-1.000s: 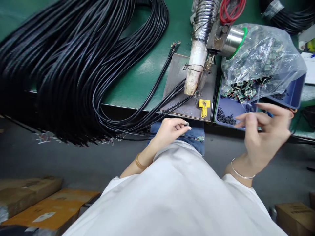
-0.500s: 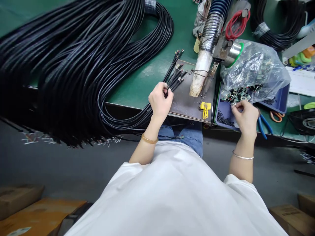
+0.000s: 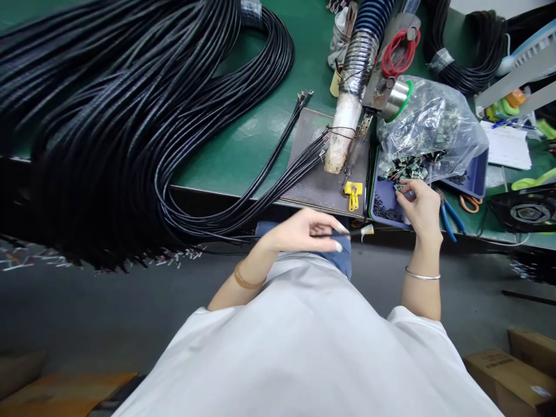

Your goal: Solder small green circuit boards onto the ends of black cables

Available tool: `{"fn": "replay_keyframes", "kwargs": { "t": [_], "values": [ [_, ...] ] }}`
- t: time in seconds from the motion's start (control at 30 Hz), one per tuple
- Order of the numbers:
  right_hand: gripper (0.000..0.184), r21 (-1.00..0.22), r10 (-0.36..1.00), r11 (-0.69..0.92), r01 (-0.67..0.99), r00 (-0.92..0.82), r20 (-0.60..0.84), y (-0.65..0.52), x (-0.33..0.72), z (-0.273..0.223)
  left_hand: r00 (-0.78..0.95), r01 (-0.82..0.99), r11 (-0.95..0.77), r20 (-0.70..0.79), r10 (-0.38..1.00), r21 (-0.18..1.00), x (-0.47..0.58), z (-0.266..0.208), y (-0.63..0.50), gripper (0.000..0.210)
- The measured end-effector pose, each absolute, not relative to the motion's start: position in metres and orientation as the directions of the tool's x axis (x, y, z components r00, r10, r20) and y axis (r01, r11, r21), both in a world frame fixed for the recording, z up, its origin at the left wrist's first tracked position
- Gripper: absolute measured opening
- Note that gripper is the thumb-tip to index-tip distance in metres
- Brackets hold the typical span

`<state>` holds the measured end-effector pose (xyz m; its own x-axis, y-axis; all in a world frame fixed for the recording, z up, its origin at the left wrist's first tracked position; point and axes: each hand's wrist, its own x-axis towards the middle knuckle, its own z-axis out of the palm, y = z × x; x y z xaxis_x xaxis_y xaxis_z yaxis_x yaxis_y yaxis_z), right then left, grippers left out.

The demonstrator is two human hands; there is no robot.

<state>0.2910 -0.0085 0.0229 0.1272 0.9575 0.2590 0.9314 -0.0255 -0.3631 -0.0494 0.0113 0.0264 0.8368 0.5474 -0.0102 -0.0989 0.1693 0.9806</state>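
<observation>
My left hand [image 3: 306, 234] is closed on a black cable [image 3: 356, 231] in front of the bench edge, above my lap. The cable's end, with pale wires, sticks out to the right past my fingertips. Over the front of a purple tray [image 3: 388, 219], my right hand [image 3: 417, 205] pinches a small circuit board [image 3: 398, 187]. More boards [image 3: 406, 168] lie heaped in the tray beside short black pieces [image 3: 384, 209]. Several other cable ends [image 3: 319, 152] rest on a brown board [image 3: 299, 185] between my hands.
A big bundle of black cables [image 3: 130, 116] covers the left of the green bench. A fume hose [image 3: 341, 133], a solder spool [image 3: 397, 99] and a yellow clip [image 3: 353, 196] stand mid-bench. Right of them are a plastic bag [image 3: 434, 121], blue-handled pliers [image 3: 452, 220] and orange-handled scissors [image 3: 469, 202].
My left hand has come down and right from the cable ends on the board, drawing one cable over the bench edge. My right hand stays at the tray, now with a small board between its fingertips.
</observation>
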Motion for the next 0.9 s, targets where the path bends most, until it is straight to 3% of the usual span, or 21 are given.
{"fn": "replay_keyframes", "kwargs": {
  "t": [0.07, 0.1, 0.13, 0.23, 0.3, 0.47, 0.6, 0.67, 0.8, 0.9],
  "values": [
    [0.004, -0.348, 0.957, -0.018, 0.937, 0.117, 0.266, -0.006, 0.291, 0.022, 0.927, -0.057, 0.234, -0.035, 0.374, 0.971, -0.035, 0.027, 0.000, 0.031],
    [0.003, -0.356, 0.950, -0.027, 0.934, 0.134, 0.281, -0.005, 0.290, 0.021, 0.929, -0.039, 0.294, -0.074, 0.363, 0.955, -0.028, 0.024, -0.004, 0.030],
    [0.003, -0.382, 0.939, -0.042, 0.923, 0.167, 0.300, -0.004, 0.289, 0.020, 0.904, -0.049, 0.356, -0.110, 0.413, 0.933, -0.021, 0.019, -0.007, 0.029],
    [0.009, -0.557, 0.883, -0.087, 0.826, 0.323, 0.340, -0.001, 0.284, 0.017, 0.614, -0.204, 0.400, -0.202, 0.763, 0.894, -0.010, 0.000, -0.011, 0.032],
    [0.016, -0.698, 0.835, -0.072, 0.712, 0.425, 0.348, -0.002, 0.276, 0.019, 0.428, -0.296, 0.378, -0.232, 0.874, 0.877, -0.012, -0.008, -0.009, 0.034],
    [0.023, -0.912, 0.822, 0.124, 0.391, 0.474, 0.315, -0.017, 0.229, 0.034, 0.356, -0.382, 0.388, -0.254, 0.899, 0.839, -0.022, -0.002, 0.001, 0.032],
    [0.018, -0.975, 0.934, 0.155, 0.158, 0.298, 0.196, -0.037, 0.180, 0.039, 0.396, -0.361, 0.384, -0.233, 0.888, 0.850, -0.020, 0.008, 0.003, 0.028],
    [0.014, -0.942, 0.914, 0.166, 0.292, 0.314, 0.258, -0.043, 0.161, 0.037, 0.398, -0.339, 0.341, -0.194, 0.897, 0.877, -0.017, 0.011, 0.002, 0.026],
    [0.004, -0.698, 0.784, 0.239, 0.675, 0.291, 0.549, -0.045, 0.144, 0.031, 0.360, -0.280, 0.227, -0.117, 0.925, 0.933, -0.013, 0.013, 0.000, 0.020],
    [0.009, -0.669, 0.749, 0.280, 0.688, 0.279, 0.601, -0.043, 0.144, 0.029, 0.301, -0.195, 0.119, -0.057, 0.952, 0.974, -0.010, 0.012, -0.004, 0.018]
  ]
}}
